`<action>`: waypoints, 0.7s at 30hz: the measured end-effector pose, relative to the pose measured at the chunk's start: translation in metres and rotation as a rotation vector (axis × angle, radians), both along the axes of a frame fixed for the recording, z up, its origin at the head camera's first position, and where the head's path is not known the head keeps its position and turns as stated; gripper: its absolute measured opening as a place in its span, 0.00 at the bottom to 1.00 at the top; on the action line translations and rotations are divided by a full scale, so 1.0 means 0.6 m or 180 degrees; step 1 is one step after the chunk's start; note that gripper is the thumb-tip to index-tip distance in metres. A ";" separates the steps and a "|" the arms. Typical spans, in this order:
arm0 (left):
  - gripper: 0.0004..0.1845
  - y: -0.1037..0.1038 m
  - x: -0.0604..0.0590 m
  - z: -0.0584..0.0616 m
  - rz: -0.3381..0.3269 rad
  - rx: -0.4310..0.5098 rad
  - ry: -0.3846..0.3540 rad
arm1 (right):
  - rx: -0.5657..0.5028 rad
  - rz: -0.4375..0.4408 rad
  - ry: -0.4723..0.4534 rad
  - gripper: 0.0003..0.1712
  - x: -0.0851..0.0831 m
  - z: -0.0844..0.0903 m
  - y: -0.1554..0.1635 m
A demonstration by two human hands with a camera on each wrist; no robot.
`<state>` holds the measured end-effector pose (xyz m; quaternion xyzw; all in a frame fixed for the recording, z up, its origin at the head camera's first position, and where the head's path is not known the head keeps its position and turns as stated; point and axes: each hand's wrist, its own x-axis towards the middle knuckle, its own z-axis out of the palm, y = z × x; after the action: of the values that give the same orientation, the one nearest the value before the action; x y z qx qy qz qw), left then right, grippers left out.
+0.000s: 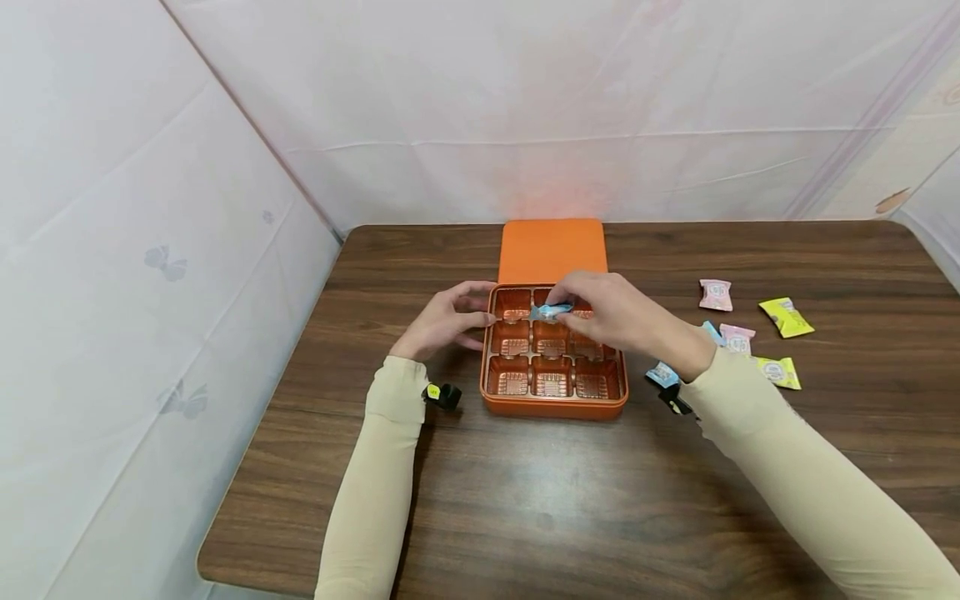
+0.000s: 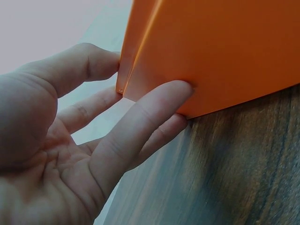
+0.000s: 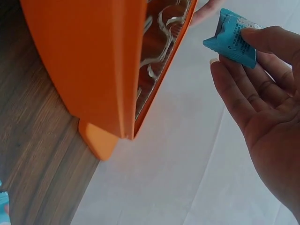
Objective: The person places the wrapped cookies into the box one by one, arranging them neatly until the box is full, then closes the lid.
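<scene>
While the left hand point(image 1: 444, 321) steadies the orange box point(image 1: 553, 405) with straight fingers, the right hand point(image 1: 611, 312) pinches the first blue candy point(image 1: 551, 312) over empty cups, six candies waiting on the bench point(image 1: 525, 500).

An orange box point(image 1: 553, 354) with nine pockets sits on the wooden table point(image 1: 525, 500), its lid point(image 1: 552, 250) lying just behind it. The left hand point(image 1: 447, 319) rests against the box's left wall. The right hand point(image 1: 611, 312) pinches a blue sweet point(image 1: 551, 312) above the box's back row. Pink sweets point(image 1: 716, 294), yellow sweets point(image 1: 785, 317) and another blue one lie right of the box.
</scene>
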<state>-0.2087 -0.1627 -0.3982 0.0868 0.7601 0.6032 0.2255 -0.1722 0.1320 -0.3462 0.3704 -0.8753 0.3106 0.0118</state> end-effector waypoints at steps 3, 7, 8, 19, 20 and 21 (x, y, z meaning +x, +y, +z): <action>0.29 0.000 -0.002 0.001 0.0006 0.0011 -0.0022 | 0.0032 0.0040 -0.0052 0.10 0.001 0.003 -0.007; 0.29 0.000 -0.002 0.001 0.0003 0.0000 -0.0035 | 0.0038 0.0085 -0.0115 0.10 0.006 0.006 -0.017; 0.29 -0.001 -0.002 0.001 -0.0004 -0.0006 -0.0029 | 0.0040 0.0098 -0.0117 0.10 0.007 0.006 -0.019; 0.29 -0.002 0.000 0.003 -0.0041 -0.0002 0.0002 | 0.0013 0.0416 0.0056 0.12 0.017 0.007 -0.044; 0.29 -0.002 0.000 0.003 -0.0047 -0.0002 0.0006 | 0.0010 0.0434 0.0054 0.12 0.018 0.008 -0.045; 0.29 -0.003 -0.001 0.002 -0.0045 -0.0002 0.0004 | 0.0011 0.0448 0.0053 0.12 0.020 0.008 -0.047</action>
<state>-0.2090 -0.1643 -0.3971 0.0925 0.7598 0.6013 0.2293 -0.1605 0.1040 -0.3417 0.4336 -0.8475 0.3061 -0.0034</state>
